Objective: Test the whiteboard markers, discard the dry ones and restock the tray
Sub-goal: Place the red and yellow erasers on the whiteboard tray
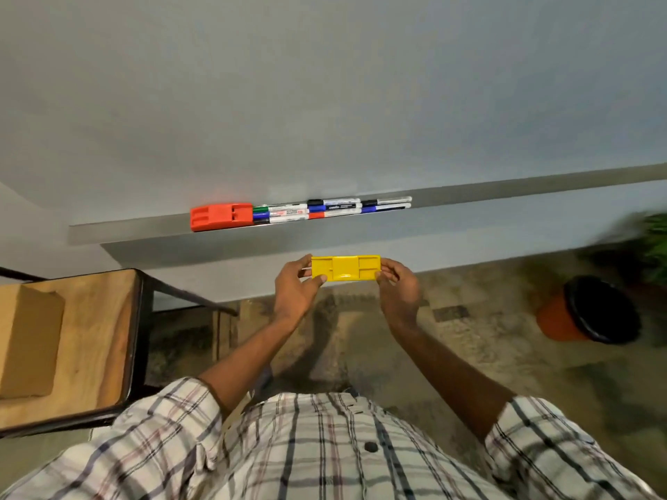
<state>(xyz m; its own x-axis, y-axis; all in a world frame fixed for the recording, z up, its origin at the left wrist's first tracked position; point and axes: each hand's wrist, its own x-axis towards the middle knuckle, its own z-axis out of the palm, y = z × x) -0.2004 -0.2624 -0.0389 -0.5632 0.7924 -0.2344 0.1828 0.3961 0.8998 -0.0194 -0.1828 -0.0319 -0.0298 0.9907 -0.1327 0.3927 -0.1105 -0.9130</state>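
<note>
Both hands hold a yellow plastic eraser (344,268) level, just below the whiteboard's tray (144,230). My left hand (296,288) pinches its left end and my right hand (399,283) pinches its right end. On the tray lie several whiteboard markers (325,210) in rows, with green, blue, black and red caps. An orange eraser (221,217) sits on the tray, touching the markers' left end. The whiteboard (325,95) above is blank.
A wooden table (104,333) with a black metal frame stands at the left, bearing a cardboard box (27,341). An orange bin (588,312) with a black liner stands on the floor at the right, near a blurred green plant (649,243).
</note>
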